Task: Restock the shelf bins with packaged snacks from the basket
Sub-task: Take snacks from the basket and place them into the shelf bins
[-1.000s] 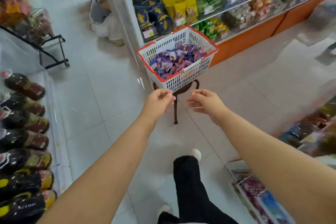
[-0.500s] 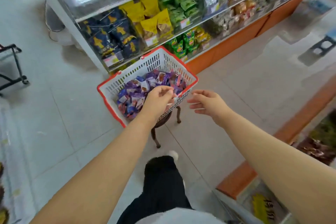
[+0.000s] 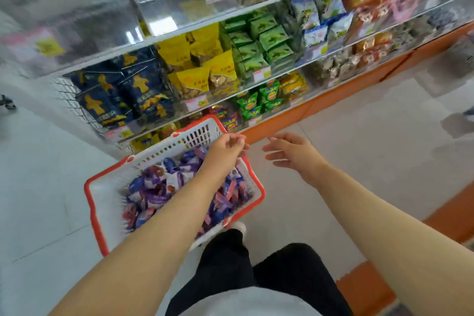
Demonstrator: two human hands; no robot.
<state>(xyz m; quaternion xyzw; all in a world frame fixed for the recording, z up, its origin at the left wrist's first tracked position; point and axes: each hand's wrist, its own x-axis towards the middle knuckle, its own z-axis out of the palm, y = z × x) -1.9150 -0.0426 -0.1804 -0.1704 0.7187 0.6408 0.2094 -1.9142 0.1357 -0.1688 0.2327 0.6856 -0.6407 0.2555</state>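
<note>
The basket (image 3: 107, 187), white with a red rim, sits directly in front of the person and against the foot of the shelf unit (image 3: 230, 20), placed, in my judgement, so that stock can pass from it to the bins with a short reach. It holds a heap of purple and blue wrapped snacks (image 3: 159, 187), gathered toward its right-hand and near sides; the far left corner shows bare floor of the basket. The left hand (image 3: 227, 147) hangs over the far right corner of the basket, fingers curled in loosely; no packet is visible in it, though blur prevents certainty. The right hand (image 3: 289, 152) is outside the basket, just beyond its right edge, fingers spread and holding nothing. The two hands are apart. The shelf bins above carry navy packets (image 3: 115, 95), yellow packets (image 3: 205, 69) and green packets (image 3: 261, 43). No purple stock is seen in any bin, so restocking appears not yet begun
</note>
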